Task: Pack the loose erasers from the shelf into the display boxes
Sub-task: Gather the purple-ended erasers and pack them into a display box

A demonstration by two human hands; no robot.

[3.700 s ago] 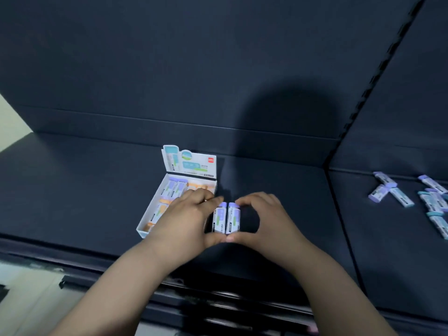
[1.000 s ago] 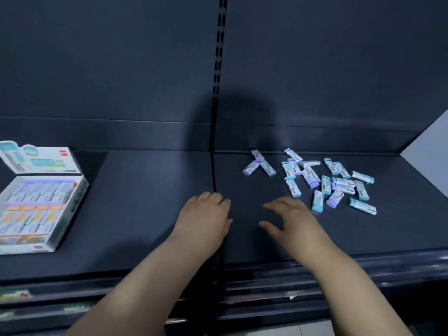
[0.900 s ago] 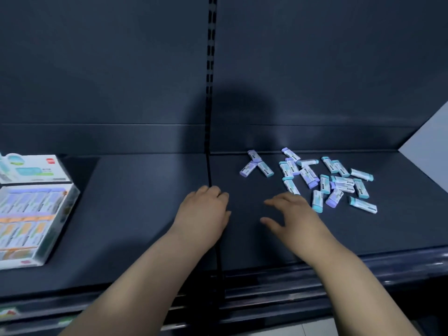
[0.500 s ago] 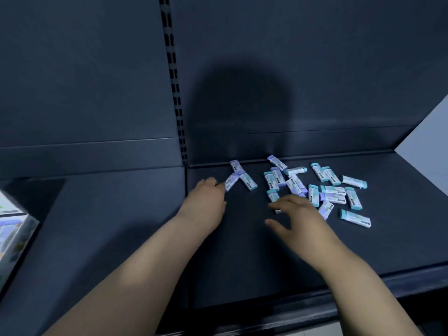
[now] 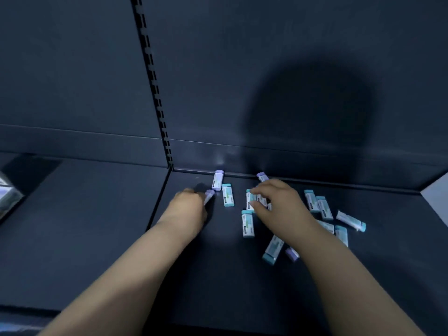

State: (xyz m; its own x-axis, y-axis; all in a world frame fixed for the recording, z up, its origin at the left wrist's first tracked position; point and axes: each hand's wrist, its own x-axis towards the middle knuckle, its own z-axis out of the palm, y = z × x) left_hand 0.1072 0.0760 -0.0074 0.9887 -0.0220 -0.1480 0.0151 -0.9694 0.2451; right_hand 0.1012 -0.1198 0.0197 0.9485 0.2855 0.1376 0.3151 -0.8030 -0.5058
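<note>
At least thirteen erasers [image 5: 228, 195], two hands [image 5: 283, 204], one display box [image 5: 8, 196].

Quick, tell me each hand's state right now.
Left hand: fingers curled, gripping a purple-capped eraser.
Right hand: pinching a teal-capped eraser between thumb and forefinger.

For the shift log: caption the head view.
Left hand pinches a purple-capped eraser, right hand pinches a teal-capped eraser among loose erasers scattered on the dark shelf.
</note>
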